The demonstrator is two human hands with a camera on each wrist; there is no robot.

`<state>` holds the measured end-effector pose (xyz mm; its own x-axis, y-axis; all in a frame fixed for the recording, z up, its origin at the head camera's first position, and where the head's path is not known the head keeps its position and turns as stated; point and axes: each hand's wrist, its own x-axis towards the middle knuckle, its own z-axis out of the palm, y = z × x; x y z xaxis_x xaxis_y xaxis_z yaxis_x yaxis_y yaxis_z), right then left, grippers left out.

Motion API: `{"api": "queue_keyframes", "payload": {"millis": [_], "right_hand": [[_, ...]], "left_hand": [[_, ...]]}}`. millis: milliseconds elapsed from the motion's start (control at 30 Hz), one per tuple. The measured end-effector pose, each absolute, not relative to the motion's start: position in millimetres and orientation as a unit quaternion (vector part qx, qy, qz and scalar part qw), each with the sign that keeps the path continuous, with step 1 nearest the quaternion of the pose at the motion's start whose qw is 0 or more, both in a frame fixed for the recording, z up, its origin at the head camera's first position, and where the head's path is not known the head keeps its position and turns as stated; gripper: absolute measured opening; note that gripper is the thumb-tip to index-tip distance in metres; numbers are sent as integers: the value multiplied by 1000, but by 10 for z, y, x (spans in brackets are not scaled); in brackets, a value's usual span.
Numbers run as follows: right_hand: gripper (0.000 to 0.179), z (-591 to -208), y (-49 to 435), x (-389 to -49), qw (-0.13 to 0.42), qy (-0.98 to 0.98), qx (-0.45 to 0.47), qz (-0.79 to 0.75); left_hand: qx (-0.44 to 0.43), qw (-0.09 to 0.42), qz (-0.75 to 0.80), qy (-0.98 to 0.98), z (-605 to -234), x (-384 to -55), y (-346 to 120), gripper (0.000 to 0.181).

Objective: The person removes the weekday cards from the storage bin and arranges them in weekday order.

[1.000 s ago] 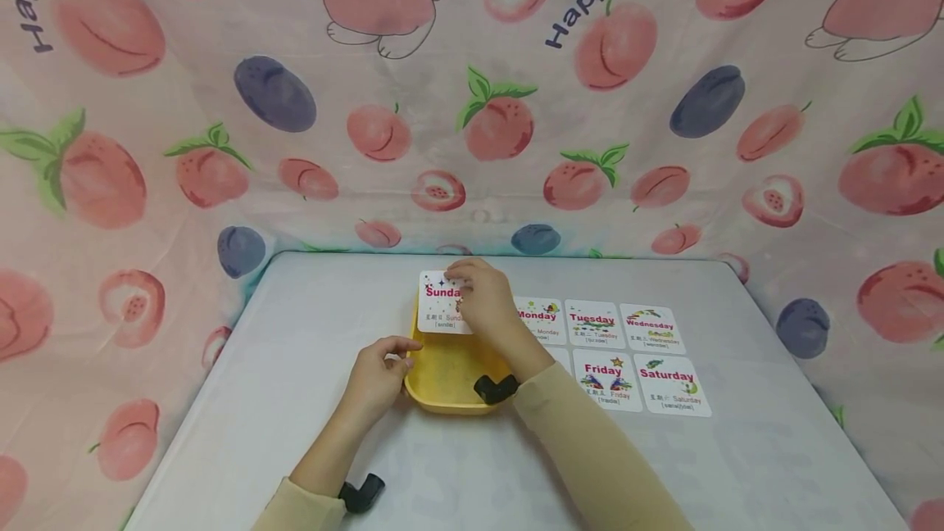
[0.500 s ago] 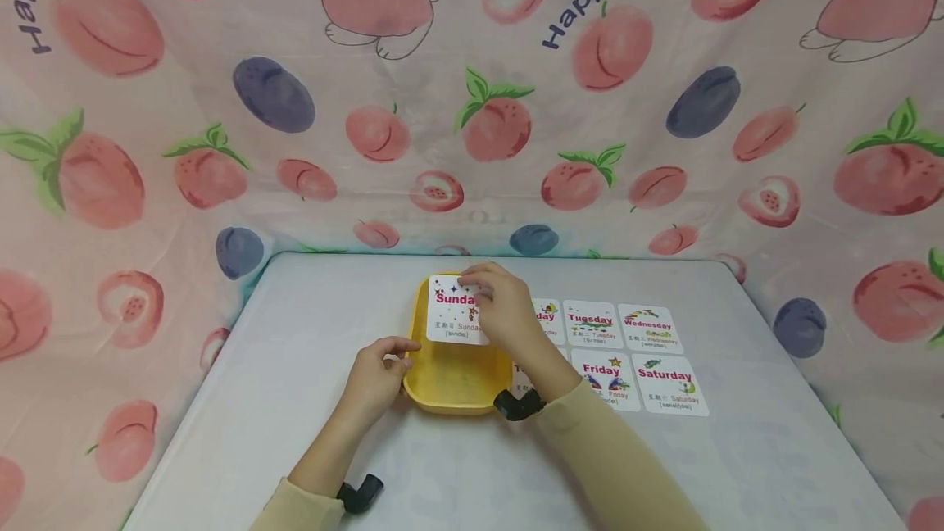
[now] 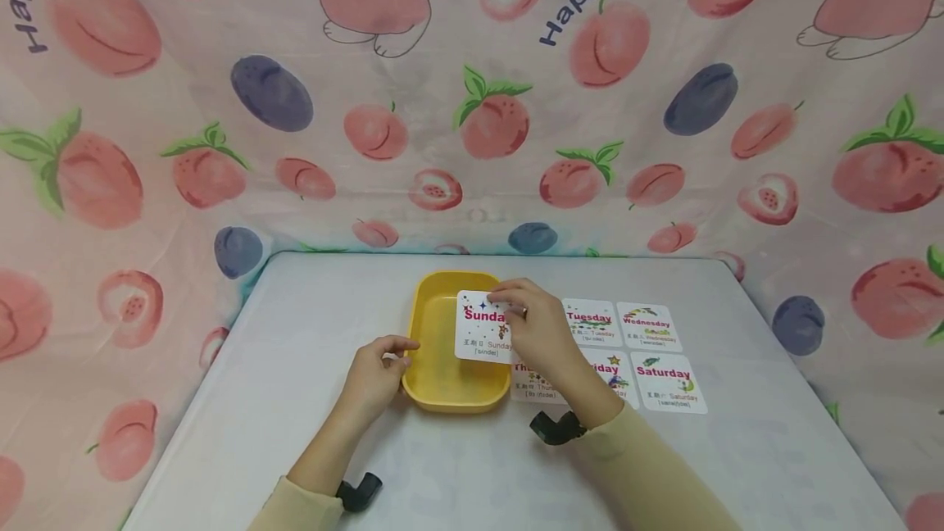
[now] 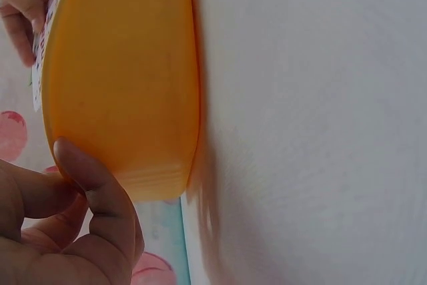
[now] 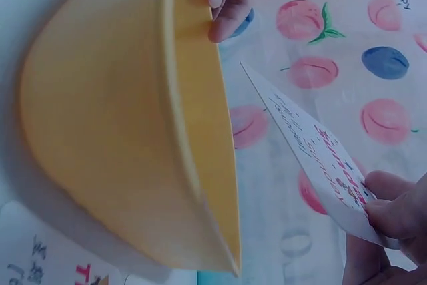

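Observation:
In the head view my right hand point(image 3: 542, 326) pinches a square white card point(image 3: 475, 342) printed "Sunday" at its upper right corner. The card is held above the right side of a yellow plastic tray point(image 3: 457, 406), overlapping its rim in this view. From the right wrist view, thumb and fingers clamp one end of the Sunday card point(image 5: 313, 158), which is apart from the tray point(image 5: 100, 98). My left hand point(image 3: 374, 379) grips the tray's left rim; the left wrist view has its thumb and fingers point(image 4: 93, 171) pinching that rim. Inside the tray no card is visible.
Right of the tray lie cards in two rows: Tuesday point(image 3: 589, 329), Wednesday point(image 3: 649, 333), Thursday point(image 3: 538, 390), Friday point(image 3: 615, 375) and Saturday point(image 3: 669, 388). My right hand and forearm hide part of them. A fruit-print cloth point(image 3: 479, 105) hangs behind the white table point(image 3: 251, 400).
My right hand has carried the Sunday card rightward and nearer, from over the tray's far end to its right side. The left hand has stayed on the rim.

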<state>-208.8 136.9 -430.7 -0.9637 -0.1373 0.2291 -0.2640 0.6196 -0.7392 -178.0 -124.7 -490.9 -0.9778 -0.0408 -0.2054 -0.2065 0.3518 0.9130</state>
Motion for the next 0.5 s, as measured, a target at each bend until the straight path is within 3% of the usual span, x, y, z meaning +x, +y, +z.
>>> {"api": "queue_keyframes", "payload": {"millis": [500], "right_hand": [[35,-4398,1756,-1827,70,-912,73,396]], "left_hand": [[-70,73,568,817,-4930,-1780,-1259,26]]}}
